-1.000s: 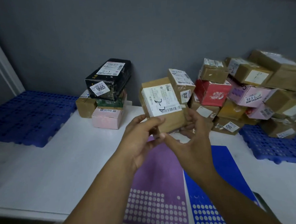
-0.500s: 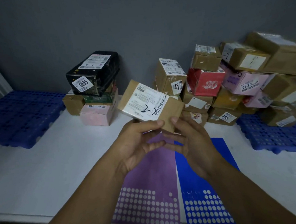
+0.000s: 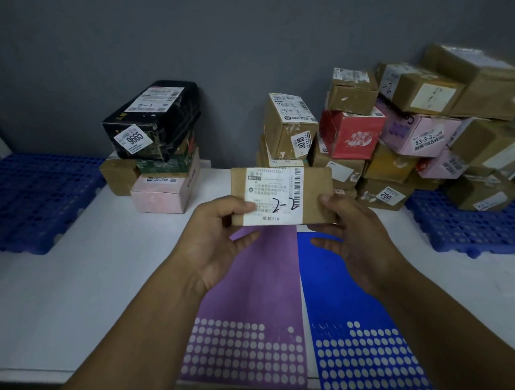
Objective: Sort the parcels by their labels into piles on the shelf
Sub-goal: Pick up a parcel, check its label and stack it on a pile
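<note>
The brown parcel (image 3: 317, 188) has "2-2" handwritten on its white label (image 3: 272, 194). The black box (image 3: 169, 122) shows "2-1" and "9665", and the pink box (image 3: 420, 134) shows "53-3-3".

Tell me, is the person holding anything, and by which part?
Yes: a brown parcel marked 2-2, held in both hands. The left hand grips its left end, the right hand its right end, thumbs on the labelled face.

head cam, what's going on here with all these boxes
A person holds a flat brown cardboard parcel with a white label hand-marked 2-2, left hand gripping one end and right hand the other. A small stack topped by a black box marked 2-1 stands on the white shelf at left; a heap of mixed parcels sits at right.
</note>
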